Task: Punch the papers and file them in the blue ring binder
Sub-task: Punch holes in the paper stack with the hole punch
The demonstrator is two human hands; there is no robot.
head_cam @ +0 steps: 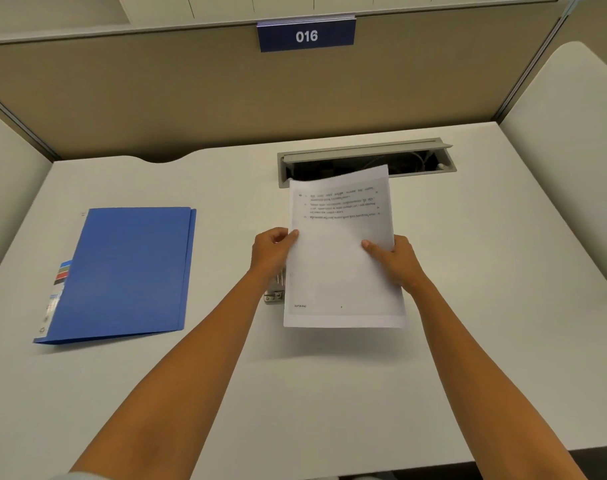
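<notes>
Both hands, left hand (272,252) and right hand (397,261), fingers clamped on papers (342,258) above punch (274,295). Risk: sheets misaligned, holes offset from blue ring binder (125,271) rings.

Papers (342,268) held above desk; blue ring binder (125,271) closed, flat, well left.

"016" on blue sign (306,36)
</notes>
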